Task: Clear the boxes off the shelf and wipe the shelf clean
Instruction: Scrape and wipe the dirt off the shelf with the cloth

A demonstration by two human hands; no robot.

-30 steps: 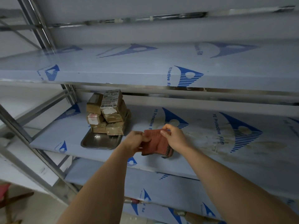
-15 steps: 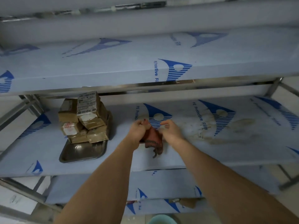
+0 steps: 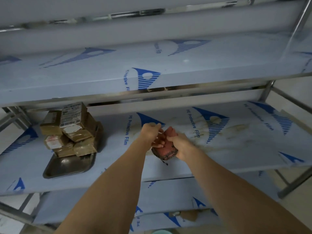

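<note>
We hold a reddish cloth (image 3: 166, 149) with both hands above the middle shelf (image 3: 236, 149). Our right hand (image 3: 180, 146) is clenched around the cloth, and the fingers of our left hand (image 3: 151, 135) are curled on its upper part. It seems we are folding or bunching it before wiping. To do this step well, we should make a flat, firm pad, so that a wide face of the cloth meets the shelf, and then press on the brownish stains (image 3: 236, 130) to our right.

The cloth looks soft and knitted, with a dark net-like edge and a loose thread hanging. The shelf is flat metal covered by a smooth blue-printed protective film. The boxes (image 3: 70, 130) are not removed yet: they stand stacked on a shiny steel tray (image 3: 67, 166) at the left of the same shelf. They are brown cardboard, wrapped with glossy tape and paper labels.
</note>
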